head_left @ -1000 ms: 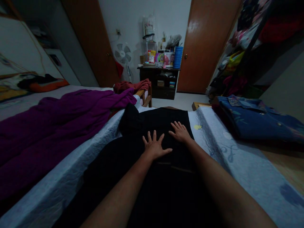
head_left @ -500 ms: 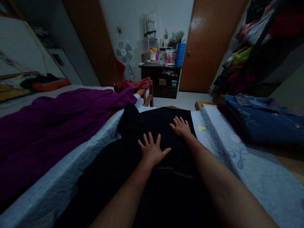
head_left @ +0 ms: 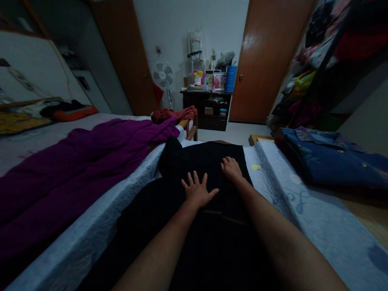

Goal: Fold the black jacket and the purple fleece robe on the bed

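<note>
The black garment (head_left: 224,201) lay spread on the patterned bed sheet (head_left: 321,230), its long axis seeming to run away from the person toward the bed's far edge. Directly over its middle, the left hand (head_left: 198,194) rested with fingers fanned wide, gripping nothing. The right hand (head_left: 232,169) lay farther out, the nearer one to the garment's far right corner, fingers bent and drawn together; whether they pinched cloth could not be told.

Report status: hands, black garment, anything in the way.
Left hand spread, right hand loosely curled, both on black garment. Pale bedcover beneath it. Folded denim off right, clear of hands.
</note>
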Tool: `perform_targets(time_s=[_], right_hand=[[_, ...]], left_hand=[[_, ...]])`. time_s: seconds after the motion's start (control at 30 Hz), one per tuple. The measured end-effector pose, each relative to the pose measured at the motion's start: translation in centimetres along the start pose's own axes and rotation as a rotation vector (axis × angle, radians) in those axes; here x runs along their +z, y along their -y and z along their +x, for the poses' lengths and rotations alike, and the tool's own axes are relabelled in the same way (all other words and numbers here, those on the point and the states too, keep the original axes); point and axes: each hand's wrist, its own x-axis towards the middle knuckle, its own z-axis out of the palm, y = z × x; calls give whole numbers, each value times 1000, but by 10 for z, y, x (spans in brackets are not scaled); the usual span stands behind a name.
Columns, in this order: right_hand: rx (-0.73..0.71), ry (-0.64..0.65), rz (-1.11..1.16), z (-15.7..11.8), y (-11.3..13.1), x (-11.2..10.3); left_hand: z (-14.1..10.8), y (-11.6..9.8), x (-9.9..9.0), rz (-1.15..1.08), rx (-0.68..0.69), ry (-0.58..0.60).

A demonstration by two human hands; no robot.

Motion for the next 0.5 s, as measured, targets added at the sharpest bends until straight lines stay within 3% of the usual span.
perform_targets(time_s=[0.1, 0.13, 0.2, 0.27, 0.37, 0.5], right_hand=[[-47, 75, -4, -1, -3, 1], [-57, 90, -6, -1, -4, 2], [-71, 107, -7, -2, -6, 5], [-68, 110, -18, -4, -6, 8], [-29, 104, -35, -8, -4, 10], [10, 112, -24, -10, -1, 8]], left_hand=[[-2, 18, -21, -1, 55, 87], [-4, 27, -30, 14, 60, 59], [-9, 49, -47, 109, 12, -141], [-14, 71, -59, 204, -28, -248], [-17, 93, -69, 262, -70, -186], [-20, 99, -70, 279, -106, -145]])
